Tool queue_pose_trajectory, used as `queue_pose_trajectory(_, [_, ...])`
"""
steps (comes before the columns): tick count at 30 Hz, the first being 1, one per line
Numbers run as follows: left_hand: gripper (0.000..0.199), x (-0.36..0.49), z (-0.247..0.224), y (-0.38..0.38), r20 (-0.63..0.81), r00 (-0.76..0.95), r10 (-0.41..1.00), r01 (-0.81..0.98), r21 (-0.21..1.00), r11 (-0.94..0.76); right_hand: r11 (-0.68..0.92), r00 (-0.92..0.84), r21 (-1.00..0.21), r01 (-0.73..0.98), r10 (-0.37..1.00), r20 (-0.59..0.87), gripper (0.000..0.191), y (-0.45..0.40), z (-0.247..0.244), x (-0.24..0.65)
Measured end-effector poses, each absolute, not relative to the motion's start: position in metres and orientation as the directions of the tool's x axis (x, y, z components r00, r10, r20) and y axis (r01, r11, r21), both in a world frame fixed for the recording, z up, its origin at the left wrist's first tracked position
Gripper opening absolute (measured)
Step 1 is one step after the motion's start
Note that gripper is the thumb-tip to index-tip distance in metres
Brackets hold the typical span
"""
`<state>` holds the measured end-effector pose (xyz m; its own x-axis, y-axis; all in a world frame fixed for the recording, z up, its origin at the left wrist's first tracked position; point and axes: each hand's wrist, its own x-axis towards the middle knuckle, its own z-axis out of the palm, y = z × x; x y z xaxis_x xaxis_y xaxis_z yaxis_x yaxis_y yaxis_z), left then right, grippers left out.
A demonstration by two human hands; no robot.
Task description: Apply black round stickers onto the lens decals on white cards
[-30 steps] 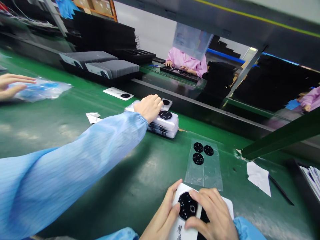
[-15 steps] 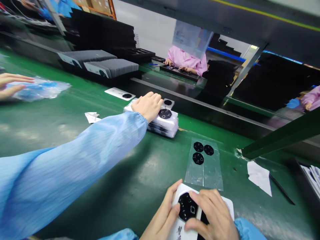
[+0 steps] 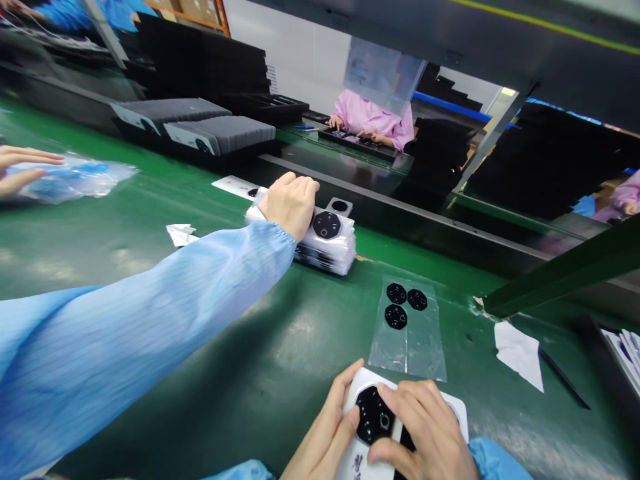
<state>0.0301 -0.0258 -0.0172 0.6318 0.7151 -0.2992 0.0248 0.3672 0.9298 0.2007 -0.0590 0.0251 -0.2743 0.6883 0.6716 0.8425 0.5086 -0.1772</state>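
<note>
At the bottom, a white phone back cover (image 3: 373,469) bears a black many-sided camera lens plate (image 3: 369,420). My left hand (image 3: 327,430) grips the cover's left edge, its thumb at the plate's left rim. My right hand (image 3: 425,427) is closed over the right side, index finger and thumb on the plate's right edge. Beneath the right palm, a white rounded corner (image 3: 457,408) and a black strip show, mostly hidden. Ahead, a clear plastic sheet (image 3: 423,350) carries three loose black lens plates (image 3: 396,317).
A co-worker's blue sleeve (image 3: 200,280) crosses from the left; that hand (image 3: 290,203) rests on a stack of wrapped covers (image 3: 333,253). Another hand (image 3: 25,167) is by a plastic bag (image 3: 90,177). Right are a paper scrap (image 3: 517,353), a black stick (image 3: 565,380) and a green post (image 3: 560,267).
The co-worker's hand on the stack has shifted slightly left and up, and the covers behind it have moved a little. My hands keep nearly the same hold.
</note>
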Motion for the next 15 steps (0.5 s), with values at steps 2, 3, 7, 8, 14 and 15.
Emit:
queue_pose_trajectory(2, [0.056,0.0301,-0.0165,-0.0258,-0.300,0.628,0.719,0.028,0.931,0.364,0.512,-0.280,-0.166,0.843,0.681,0.677,0.037,-0.0582,0.0274,0.1996])
queue_pose_trajectory(3, [0.056,0.0301,-0.0161,-0.0258,-0.300,0.626,0.720,0.030,0.932,0.362,0.514,-0.284,-0.163,0.842,0.679,0.677,0.037,-0.0580,0.0281,0.1993])
queue_pose_trajectory(7, [0.057,0.0299,-0.0149,-0.0254,-0.302,0.628,0.717,0.027,0.930,0.367,0.508,-0.289,-0.162,0.846,0.692,0.662,0.037,-0.0578,0.0287,0.1993])
queue_pose_trajectory(8, [0.057,0.0299,-0.0147,-0.0254,-0.304,0.628,0.716,0.029,0.929,0.369,0.508,-0.288,-0.163,0.846,0.691,0.663,0.037,-0.0576,0.0287,0.1993])
queue_pose_trajectory(14, [0.056,0.0303,-0.0147,-0.0254,-0.315,0.617,0.721,0.037,0.927,0.373,0.517,-0.288,-0.150,0.843,0.669,0.685,0.036,-0.0556,0.0305,0.1986])
queue_pose_trajectory(15, [0.056,0.0302,-0.0147,-0.0253,-0.312,0.617,0.722,0.034,0.928,0.371,0.516,-0.287,-0.152,0.843,0.670,0.685,0.036,-0.0556,0.0307,0.1984])
